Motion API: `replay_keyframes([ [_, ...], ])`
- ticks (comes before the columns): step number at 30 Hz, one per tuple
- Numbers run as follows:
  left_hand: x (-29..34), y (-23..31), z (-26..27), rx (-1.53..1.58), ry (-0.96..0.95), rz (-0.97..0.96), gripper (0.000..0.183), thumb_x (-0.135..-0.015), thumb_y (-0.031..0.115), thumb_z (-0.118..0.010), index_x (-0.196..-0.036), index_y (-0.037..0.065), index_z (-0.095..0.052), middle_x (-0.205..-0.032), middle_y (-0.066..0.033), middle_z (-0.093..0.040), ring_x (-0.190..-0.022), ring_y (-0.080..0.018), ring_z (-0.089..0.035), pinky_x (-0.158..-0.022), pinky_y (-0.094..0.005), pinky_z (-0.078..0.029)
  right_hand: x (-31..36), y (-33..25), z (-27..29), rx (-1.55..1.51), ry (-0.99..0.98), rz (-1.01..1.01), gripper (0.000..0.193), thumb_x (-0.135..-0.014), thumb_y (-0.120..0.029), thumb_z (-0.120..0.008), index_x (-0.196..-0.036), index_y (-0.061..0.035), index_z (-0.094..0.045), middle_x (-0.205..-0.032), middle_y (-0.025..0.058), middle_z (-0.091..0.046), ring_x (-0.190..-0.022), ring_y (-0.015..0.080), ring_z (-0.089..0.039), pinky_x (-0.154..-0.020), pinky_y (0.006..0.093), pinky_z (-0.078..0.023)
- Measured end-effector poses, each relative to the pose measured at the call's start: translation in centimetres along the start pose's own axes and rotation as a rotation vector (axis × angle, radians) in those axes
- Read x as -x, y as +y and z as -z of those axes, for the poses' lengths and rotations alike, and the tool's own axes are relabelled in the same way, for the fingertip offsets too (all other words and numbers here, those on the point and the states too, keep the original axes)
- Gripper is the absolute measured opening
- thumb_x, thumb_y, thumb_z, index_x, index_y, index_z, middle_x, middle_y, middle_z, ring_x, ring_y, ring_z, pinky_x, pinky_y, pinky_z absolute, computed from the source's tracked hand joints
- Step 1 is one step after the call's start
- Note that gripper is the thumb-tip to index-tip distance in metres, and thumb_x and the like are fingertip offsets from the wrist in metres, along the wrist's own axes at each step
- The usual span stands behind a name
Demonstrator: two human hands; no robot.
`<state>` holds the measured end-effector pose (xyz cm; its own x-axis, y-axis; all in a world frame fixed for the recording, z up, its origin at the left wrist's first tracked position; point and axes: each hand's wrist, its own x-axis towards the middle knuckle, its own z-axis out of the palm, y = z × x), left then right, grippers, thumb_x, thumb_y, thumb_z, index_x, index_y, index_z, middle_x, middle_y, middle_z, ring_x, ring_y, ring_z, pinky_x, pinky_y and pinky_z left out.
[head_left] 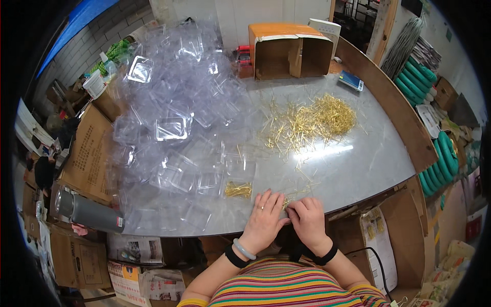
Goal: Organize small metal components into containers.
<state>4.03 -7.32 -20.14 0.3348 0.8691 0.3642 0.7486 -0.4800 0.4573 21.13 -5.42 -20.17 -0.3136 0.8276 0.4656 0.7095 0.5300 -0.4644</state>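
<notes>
At the bottom middle of the frame, two forearms in striped sleeves come up from the lower edge. The left hand [265, 217] lies flat on the grey bench [358, 163], palm down, fingers spread a little and pointing away. It has a ring, a pale bangle and a dark band at the wrist. The right hand [307, 217] sits just beside it, touching it at the thumb side. Its fingers are curled in, and the tips pinch a small bunch of gold pins [288, 200] between the two hands. The pins there are so thin and small that I cannot tell how many there are, or just how the fingers hold them.

Just past the left hand, a little to the left, a small clear box [238, 188] holds a neat bundle of the same gold pins. A few loose pins lie on the bench near the right hand.

Farther up, in the middle right, a big messy heap of gold pins [314, 120] is spread out on the bench. To the upper left, a huge pile of empty clear boxes [174, 102] covers the bench. They are see-through and lie on top of each other, so it is hard to tell one from the next.

At the lower left, a grey tube [87, 212] lies at the bench edge. At the top middle, an open cardboard box [291, 51] lies on its side. A small blue scale [351, 80] sits to its right.
</notes>
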Motion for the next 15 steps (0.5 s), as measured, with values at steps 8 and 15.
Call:
replay_keyframes([
  [8, 0.1, -0.4, 0.0, -0.058, -0.046, -0.098, 0.051, -0.09, 0.015, -0.063, -0.136, 0.001, -0.047, -0.132, -0.0169, -0.047, -0.131, -0.0389, -0.04, -0.113, -0.0532, -0.03, -2.8, 3.6, 1.5, 0.341, -0.151, -0.059, 0.052, -0.095, -0.035, -0.058, -0.134, -0.0009, -0.049, -0.146, 0.0253, -0.041, -0.138, 0.0446, -0.034, -0.113, 0.0501, -0.03],
  [15, 0.1, -0.5, -0.6, 0.065, 0.045, -0.015, 0.052, -0.087, 0.012, -0.067, -0.133, 0.0, -0.045, -0.133, -0.0204, -0.043, -0.135, -0.0436, -0.035, -0.114, -0.0541, -0.029, -3.2, 2.7, 1.8, -0.43, -0.341, 0.146, 0.04, -0.089, -0.01, -0.064, -0.128, -0.0053, -0.055, -0.135, 0.0165, -0.054, -0.131, 0.0339, -0.047, -0.11, 0.0473, -0.035],
])
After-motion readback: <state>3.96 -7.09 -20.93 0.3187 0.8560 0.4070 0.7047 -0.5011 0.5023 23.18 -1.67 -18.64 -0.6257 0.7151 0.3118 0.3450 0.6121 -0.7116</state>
